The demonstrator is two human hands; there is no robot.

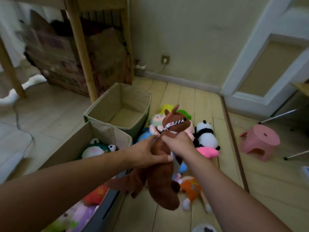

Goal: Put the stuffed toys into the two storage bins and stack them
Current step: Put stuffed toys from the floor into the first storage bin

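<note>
A long brown fox toy with a striped neck ribbon hangs in the air between both hands. My right hand grips it just below the head. My left hand holds its body from the left side, thumb across the front. The near beige bin at my left holds a green frog toy and other plush toys. Behind it stands a second beige bin, with nothing visible inside. On the wooden floor lie a panda, a pink toy, an orange-clad doll and several others.
A pink plastic stool stands at the right beside thin metal legs. Wooden table legs and a cardboard box are behind the bins. A wall socket with a cable is on the far wall.
</note>
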